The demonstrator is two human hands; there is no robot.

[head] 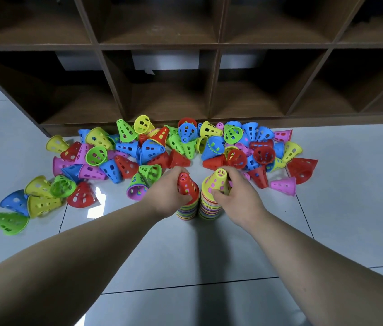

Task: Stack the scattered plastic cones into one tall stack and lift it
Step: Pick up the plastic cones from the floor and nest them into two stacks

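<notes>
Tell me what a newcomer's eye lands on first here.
A bright jumble of loose cones sprawls over the floor below the dark wooden shelf. In front of it, the left hand grips a red-topped stack and the right hand a yellow-topped stack, side by side.

At frame centre, the left hand (170,192) grips a red-topped stack of plastic cones (187,198); the right hand (237,198) grips a yellow-topped stack of plastic cones (211,198), loose perforated cones (152,147) above them.

Two upright stacks of perforated plastic cones stand just beside each other on the floor (338,208). The left stack (187,211) is topped by a red cone (187,188) and the right stack (209,209) by a yellow cone (217,183). Beyond them, loose cones (150,149) in red, blue, green, yellow and pink lie tumbled in a wide heap.
</notes>
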